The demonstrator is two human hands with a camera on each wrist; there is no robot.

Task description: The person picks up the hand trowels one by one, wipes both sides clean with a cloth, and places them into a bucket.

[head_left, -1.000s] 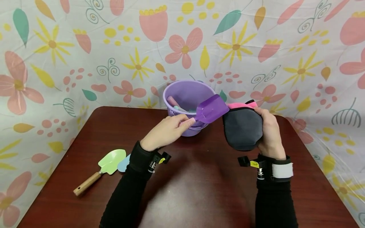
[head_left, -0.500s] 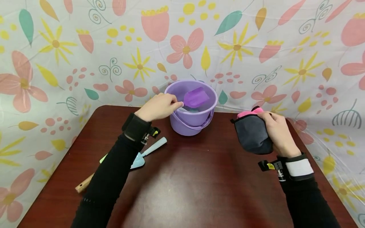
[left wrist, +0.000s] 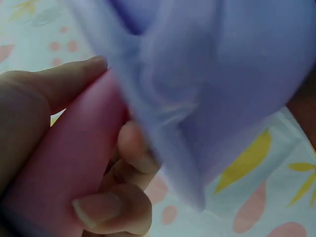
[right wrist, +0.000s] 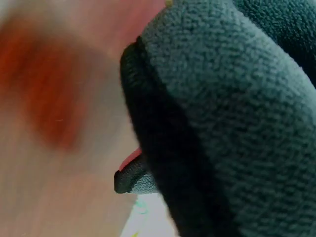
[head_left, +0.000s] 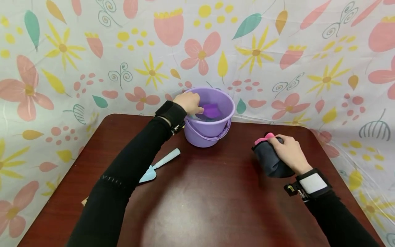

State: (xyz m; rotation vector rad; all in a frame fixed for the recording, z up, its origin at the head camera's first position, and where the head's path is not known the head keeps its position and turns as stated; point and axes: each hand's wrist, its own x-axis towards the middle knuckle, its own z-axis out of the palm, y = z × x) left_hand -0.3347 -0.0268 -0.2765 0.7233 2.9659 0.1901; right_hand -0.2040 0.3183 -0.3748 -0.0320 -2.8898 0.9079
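At the left rim of the purple bucket (head_left: 203, 135), my left hand (head_left: 189, 103) holds a purple toy shovel (head_left: 212, 110) whose blade is inside the bucket. In the left wrist view, its pink handle (left wrist: 74, 153) lies between thumb and curled fingers, beside the blurred bucket wall (left wrist: 242, 98). My right hand (head_left: 288, 151) grips a soft dark-grey pouch (head_left: 271, 161) low over the right side of the table, pink fabric (head_left: 265, 138) showing at its top. Grey fabric with black trim (right wrist: 242, 118) fills much of the right wrist view.
A light-blue trowel (head_left: 166, 159) lies on the dark red-brown table (head_left: 213, 195), its blade partly behind my left sleeve. The wooden handle end (head_left: 84, 201) of the green trowel peeks out by that arm. A floral cloth (head_left: 262, 79) hangs behind the table.
My left hand has carried the shovel left and down into the bucket, its blade now lower inside. My right hand has moved right and lower with the pouch. The left arm now covers the green trowel.
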